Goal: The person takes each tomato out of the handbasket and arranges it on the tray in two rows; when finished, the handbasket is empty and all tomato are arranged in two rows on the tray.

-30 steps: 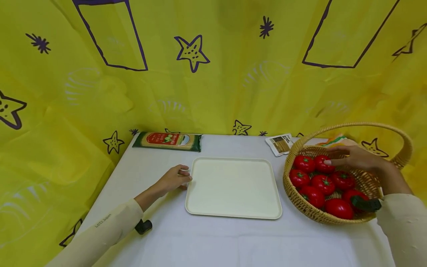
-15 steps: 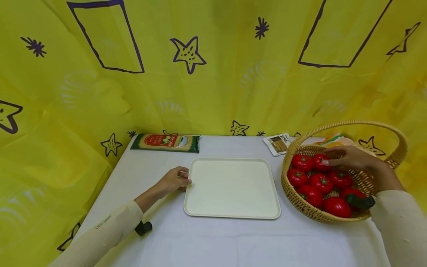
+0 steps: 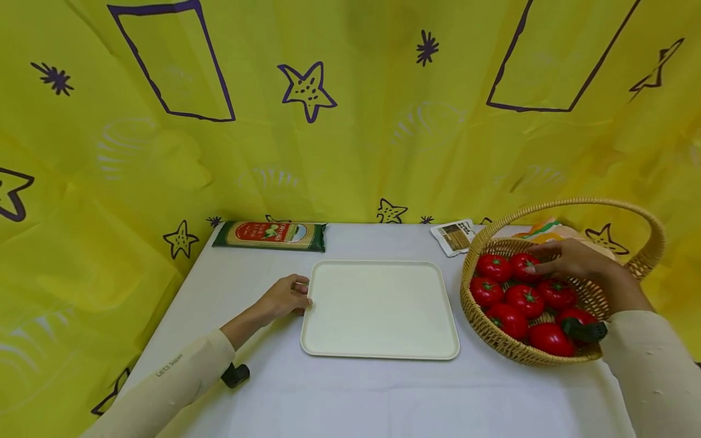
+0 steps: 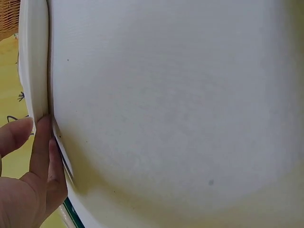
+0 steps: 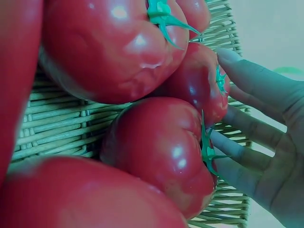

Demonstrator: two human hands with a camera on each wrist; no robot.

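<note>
Right hand [image 3: 575,261] has barely moved over the last second, poised on a tomato [image 3: 519,266] at the far side of the wicker basket [image 3: 487,331]. Nothing has been lifted: that tomato sits among the other tomatoes [image 3: 508,319], so I'd judge the work has reached the taking of a hold and gone no further. What did shift is the person's own outlook, which has swung a touch, sliding bench [image 3: 328,395] and all slightly across.

From where I stand, the right forearm comes in from the near right, its pale sleeve [image 3: 652,359] beside the basket, the wrist above the wicker and the palm turned toward the fruit. Thumb lies against one side of the tomato, fingers run along the other; their tips vanish behind red skin, so I cannot tell whether the grasp has closed.

Meanwhile the left hand [image 3: 280,298] pinches the near-white tray [image 3: 380,310] by its left rim, thumb above and forefinger below (a steadying grip, I'd guess), and the tray lies flat on the bench, just beside the basket.
</note>
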